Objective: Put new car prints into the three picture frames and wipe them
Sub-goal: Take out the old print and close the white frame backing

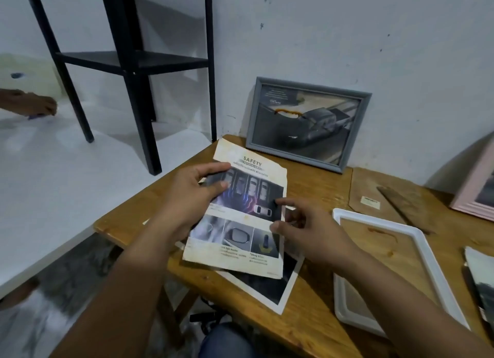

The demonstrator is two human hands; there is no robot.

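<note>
The left hand [191,194] was seen gripping the upper left edge of the car print [240,210], thumb on its face and fingers curled over the edge, while the right hand [307,232] was held loosely open at the print's right edge, fingertips just touching it. The print was held above the wooden table [307,317], its long axis running away from the person. The empty white frame [374,224] lay flat just right of the print, nearer the right hand, so a rightward carry was judged likely.
</note>
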